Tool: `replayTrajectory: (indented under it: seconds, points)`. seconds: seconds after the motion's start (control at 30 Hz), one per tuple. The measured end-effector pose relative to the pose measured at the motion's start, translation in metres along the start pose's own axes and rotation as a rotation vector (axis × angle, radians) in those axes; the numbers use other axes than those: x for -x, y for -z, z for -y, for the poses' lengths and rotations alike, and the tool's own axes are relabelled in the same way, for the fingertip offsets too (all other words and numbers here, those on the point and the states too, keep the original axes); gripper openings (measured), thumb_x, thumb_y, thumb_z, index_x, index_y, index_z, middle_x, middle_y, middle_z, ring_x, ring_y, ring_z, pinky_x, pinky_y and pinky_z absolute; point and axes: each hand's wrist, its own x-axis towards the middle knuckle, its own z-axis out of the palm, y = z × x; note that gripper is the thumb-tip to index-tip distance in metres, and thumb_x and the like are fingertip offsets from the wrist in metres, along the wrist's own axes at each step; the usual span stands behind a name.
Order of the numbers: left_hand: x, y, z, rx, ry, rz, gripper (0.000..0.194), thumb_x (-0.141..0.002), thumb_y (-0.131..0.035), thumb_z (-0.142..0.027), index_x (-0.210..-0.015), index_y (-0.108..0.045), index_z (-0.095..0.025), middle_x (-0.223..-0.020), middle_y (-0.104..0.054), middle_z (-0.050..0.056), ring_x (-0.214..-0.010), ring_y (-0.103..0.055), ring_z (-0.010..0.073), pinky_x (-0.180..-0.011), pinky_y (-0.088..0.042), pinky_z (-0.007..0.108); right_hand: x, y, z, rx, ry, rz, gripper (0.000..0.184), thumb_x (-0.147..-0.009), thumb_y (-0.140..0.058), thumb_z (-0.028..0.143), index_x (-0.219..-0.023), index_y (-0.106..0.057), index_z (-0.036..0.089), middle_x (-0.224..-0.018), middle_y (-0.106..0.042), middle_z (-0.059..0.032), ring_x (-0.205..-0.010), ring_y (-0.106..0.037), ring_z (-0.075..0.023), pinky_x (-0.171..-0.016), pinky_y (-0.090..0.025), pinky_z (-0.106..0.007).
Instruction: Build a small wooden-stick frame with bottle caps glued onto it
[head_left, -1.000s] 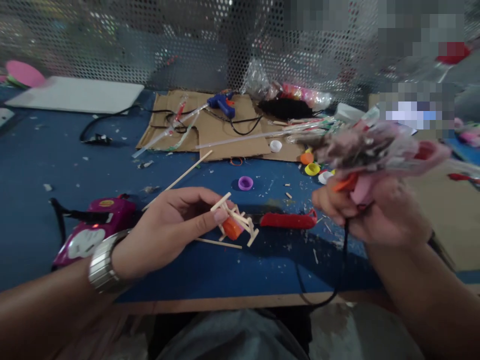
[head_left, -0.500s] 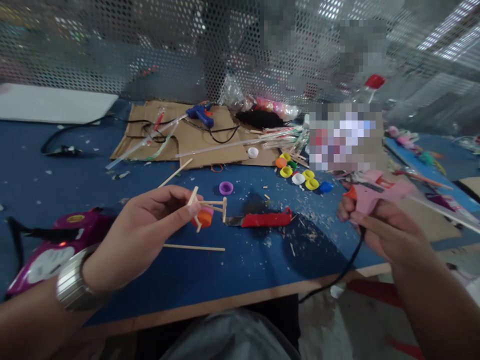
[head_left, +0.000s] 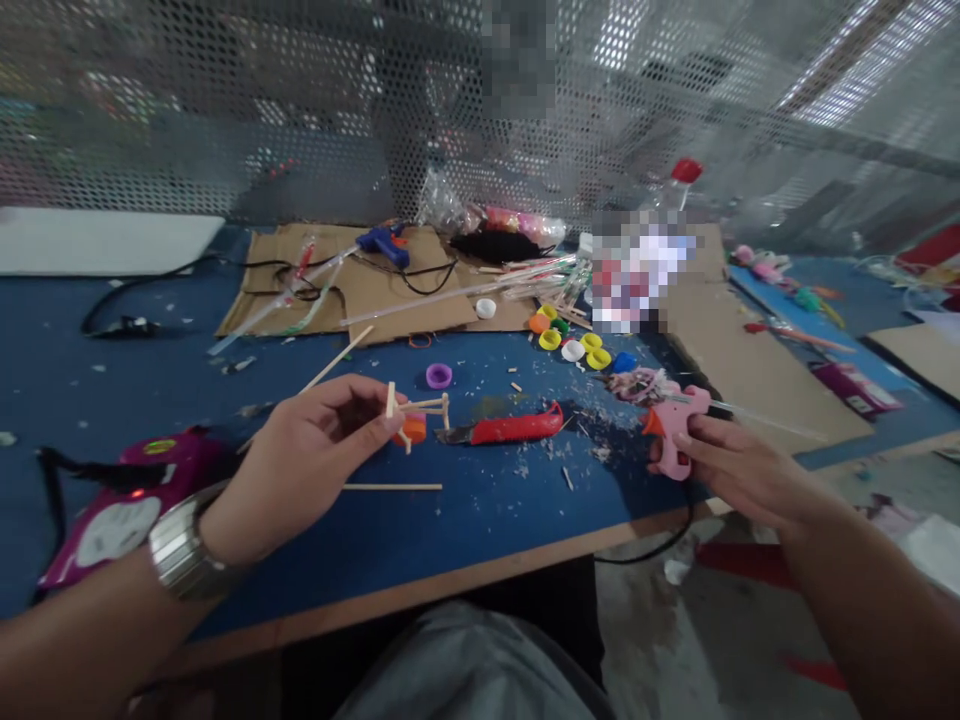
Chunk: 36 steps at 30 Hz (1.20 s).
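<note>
Between the thumb and fingers of my left hand point(head_left: 319, 430) is a small frame of wooden sticks point(head_left: 424, 406). An orange bottle cap point(head_left: 415, 428) shows just behind the frame; whether it is joined to it I cannot tell. My right hand point(head_left: 731, 460) grips a pink glue gun point(head_left: 679, 425) near the table's right front, its nozzle side near a clump of dried glue and scraps point(head_left: 637, 385). A red-handled knife point(head_left: 517, 426) lies on the blue table between my hands. Beyond it sits a purple cap point(head_left: 439, 376). One loose stick point(head_left: 394, 487) lies below my left hand.
A purple machine point(head_left: 127, 500) with a lit red light stands at the left. Farther back, a blue glue gun point(head_left: 385, 243) rests on cardboard point(head_left: 420, 310). Several coloured caps point(head_left: 574, 350) are grouped at centre right, with a red-capped bottle point(head_left: 684, 172) behind. The wooden table edge point(head_left: 450, 585) runs in front.
My right hand has brought the pink glue gun left and lower, towards the table, and turned it more upright. My left hand still holds the stick frame, slightly tilted. The view has shifted right.
</note>
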Motion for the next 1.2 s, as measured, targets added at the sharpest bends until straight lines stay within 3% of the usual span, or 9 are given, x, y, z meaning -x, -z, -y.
replayTrajectory:
  seconds: [0.2, 0.4, 0.67, 0.93, 1.07, 1.2]
  points:
    - [0.004, -0.003, 0.003, -0.234, -0.122, 0.007, 0.023, -0.102, -0.071, -0.046, -0.102, -0.076, -0.023, -0.092, -0.083, 0.004, -0.081, -0.075, 0.0203, -0.079, -0.056, 0.034, -0.014, 0.015, -0.002, 0.159, 0.061, -0.076, 0.036, -0.074, -0.099, 0.056, -0.095, -0.091, 0.028, -0.099, -0.085, -0.0099, -0.088, -0.077, -0.0283, -0.074, -0.067, -0.031]
    - [0.002, -0.003, -0.003, -0.282, -0.151, 0.011, 0.023, -0.102, -0.07, -0.044, -0.093, -0.075, -0.023, -0.086, -0.084, 0.002, -0.081, -0.075, 0.0201, -0.077, -0.052, 0.032, -0.01, 0.008, 0.006, 0.407, 0.133, -0.144, 0.021, -0.084, -0.093, 0.047, -0.094, -0.091, 0.028, -0.098, -0.086, -0.0054, -0.089, -0.075, -0.0286, -0.075, -0.062, -0.035]
    - [-0.002, -0.003, 0.001, -0.347, -0.163, -0.055, 0.02, -0.1, -0.072, -0.043, -0.097, -0.078, -0.023, -0.088, -0.086, 0.003, -0.076, -0.072, 0.0203, -0.074, -0.053, 0.032, -0.02, 0.004, 0.003, 0.628, 0.182, -0.228, 0.037, -0.079, -0.088, 0.056, -0.094, -0.088, 0.022, -0.086, -0.085, -0.0081, -0.074, -0.074, -0.0274, -0.067, -0.058, -0.037]
    - [-0.006, -0.008, 0.001, -0.394, -0.216, -0.076, 0.017, -0.098, -0.071, -0.037, -0.097, -0.082, -0.024, -0.098, -0.086, 0.005, -0.086, -0.074, 0.022, -0.082, -0.054, 0.032, -0.024, 0.006, -0.012, 0.727, 0.244, -0.332, 0.062, -0.078, -0.08, 0.073, -0.107, -0.085, 0.018, -0.086, -0.083, -0.0108, -0.073, -0.076, -0.0295, -0.071, -0.062, -0.043]
    - [-0.008, -0.008, 0.002, -0.397, -0.216, -0.066, 0.018, -0.1, -0.071, -0.037, -0.095, -0.083, -0.024, -0.097, -0.086, 0.004, -0.084, -0.073, 0.0211, -0.082, -0.054, 0.032, -0.019, 0.006, -0.016, 0.744, 0.272, -0.346, 0.059, -0.083, -0.079, 0.067, -0.114, -0.084, 0.018, -0.078, -0.081, -0.0099, -0.066, -0.075, -0.0284, -0.065, -0.061, -0.041]
    - [-0.01, -0.009, 0.005, -0.403, -0.213, -0.091, 0.018, -0.098, -0.074, -0.039, -0.101, -0.083, -0.024, -0.097, -0.086, 0.005, -0.084, -0.072, 0.022, -0.082, -0.055, 0.033, -0.012, 0.005, -0.017, 0.737, 0.321, -0.321, 0.051, -0.09, -0.077, 0.061, -0.12, -0.081, 0.02, -0.096, -0.085, -0.0142, -0.072, -0.079, -0.0303, -0.066, -0.061, -0.041]
